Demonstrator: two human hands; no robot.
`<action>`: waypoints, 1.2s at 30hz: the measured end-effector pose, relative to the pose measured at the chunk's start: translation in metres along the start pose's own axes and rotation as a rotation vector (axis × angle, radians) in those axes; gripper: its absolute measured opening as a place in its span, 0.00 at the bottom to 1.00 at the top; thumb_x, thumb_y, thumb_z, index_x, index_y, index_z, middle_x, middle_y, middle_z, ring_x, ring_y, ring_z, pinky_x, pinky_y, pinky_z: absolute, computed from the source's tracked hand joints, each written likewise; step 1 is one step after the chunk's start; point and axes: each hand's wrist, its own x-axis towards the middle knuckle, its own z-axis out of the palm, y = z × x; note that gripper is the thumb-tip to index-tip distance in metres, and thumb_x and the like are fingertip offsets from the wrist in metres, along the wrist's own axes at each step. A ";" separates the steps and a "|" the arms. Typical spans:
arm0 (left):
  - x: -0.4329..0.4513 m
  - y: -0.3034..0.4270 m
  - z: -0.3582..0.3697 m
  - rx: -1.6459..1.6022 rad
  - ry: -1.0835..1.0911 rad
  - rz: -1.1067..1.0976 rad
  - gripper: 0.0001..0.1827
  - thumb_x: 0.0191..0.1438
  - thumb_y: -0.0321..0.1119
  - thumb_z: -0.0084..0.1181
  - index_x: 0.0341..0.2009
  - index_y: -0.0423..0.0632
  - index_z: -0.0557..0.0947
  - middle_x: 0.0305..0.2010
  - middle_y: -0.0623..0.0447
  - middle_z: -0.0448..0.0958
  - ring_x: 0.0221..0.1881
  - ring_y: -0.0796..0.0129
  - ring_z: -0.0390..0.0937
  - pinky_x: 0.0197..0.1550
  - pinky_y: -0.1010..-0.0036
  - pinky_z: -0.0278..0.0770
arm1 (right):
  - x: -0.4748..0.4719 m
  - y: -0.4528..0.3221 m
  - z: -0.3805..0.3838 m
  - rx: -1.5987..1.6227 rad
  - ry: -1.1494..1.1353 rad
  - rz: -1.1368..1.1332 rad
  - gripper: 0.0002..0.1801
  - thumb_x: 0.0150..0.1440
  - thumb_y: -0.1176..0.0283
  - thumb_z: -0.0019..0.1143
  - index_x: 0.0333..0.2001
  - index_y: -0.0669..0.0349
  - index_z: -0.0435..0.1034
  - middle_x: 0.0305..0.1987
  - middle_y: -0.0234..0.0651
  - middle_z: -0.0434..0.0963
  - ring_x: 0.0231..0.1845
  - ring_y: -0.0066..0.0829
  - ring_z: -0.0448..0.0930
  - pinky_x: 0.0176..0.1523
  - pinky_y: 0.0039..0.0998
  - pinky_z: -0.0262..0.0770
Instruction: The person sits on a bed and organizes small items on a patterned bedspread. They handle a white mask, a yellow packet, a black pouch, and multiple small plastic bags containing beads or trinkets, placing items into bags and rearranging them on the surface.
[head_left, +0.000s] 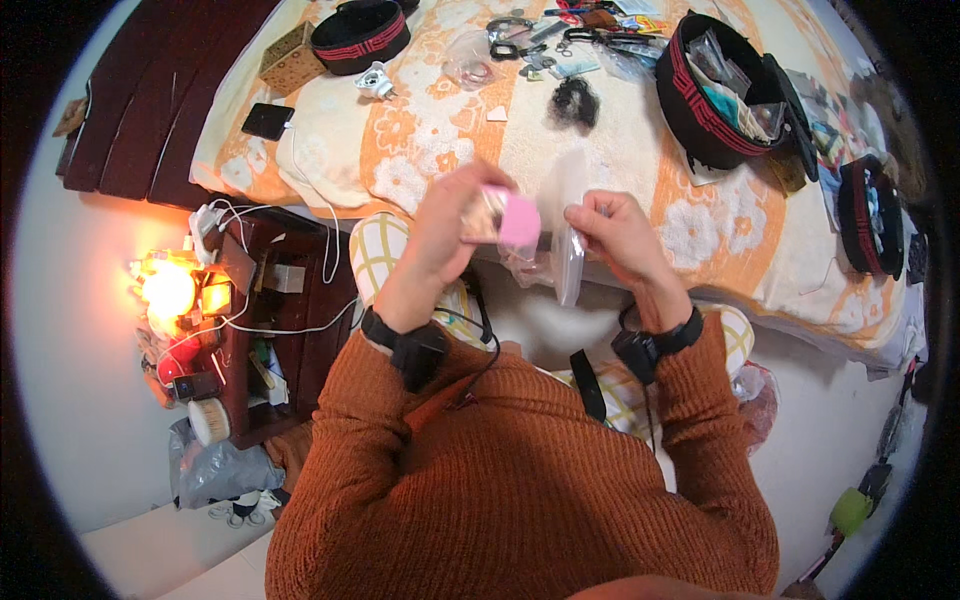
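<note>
My left hand (450, 217), slightly blurred, holds a small packet with a pink part (520, 220) and clear plastic at its lower end. In my right hand (611, 229) a clear plastic bag (570, 247) is pinched between thumb and fingers and hangs upright beside the packet. Both hands are in front of the bed's edge. Beyond them, on the orange and cream flowered cover (405, 165), lie a tuft of black hair-like fibre (574, 103) and a small white scrap (496, 113).
On the bed stand round black cases with red trim (705, 120), (364, 41); a patterned box (289, 60), a phone (268, 121), a white plug adapter (375, 81) and black-handled scissors (600, 35) lie there too. A lit lamp (169, 292) and white cables are at left, by a dark wooden cabinet (240, 397).
</note>
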 end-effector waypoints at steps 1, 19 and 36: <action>-0.004 -0.001 -0.001 0.265 -0.035 0.010 0.14 0.59 0.42 0.54 0.34 0.44 0.80 0.34 0.51 0.79 0.35 0.69 0.78 0.39 0.73 0.77 | -0.005 0.006 0.005 -0.078 0.059 0.001 0.13 0.56 0.66 0.61 0.22 0.59 0.71 0.18 0.22 0.71 0.19 0.11 0.66 0.23 0.16 0.59; -0.044 -0.055 -0.028 0.252 -0.448 -0.134 0.10 0.57 0.33 0.54 0.36 0.40 0.81 0.34 0.59 0.74 0.33 0.79 0.69 0.33 0.81 0.68 | -0.062 0.043 0.046 -0.018 0.192 -0.015 0.14 0.57 0.69 0.58 0.19 0.59 0.70 0.18 0.22 0.71 0.19 0.10 0.65 0.23 0.16 0.57; -0.052 -0.058 -0.001 -0.302 -0.267 -0.206 0.11 0.63 0.36 0.49 0.38 0.41 0.77 0.36 0.53 0.77 0.37 0.74 0.75 0.40 0.76 0.74 | -0.058 0.069 0.051 -0.086 0.299 -0.023 0.17 0.61 0.64 0.56 0.21 0.60 0.69 0.18 0.23 0.69 0.21 0.10 0.65 0.25 0.16 0.59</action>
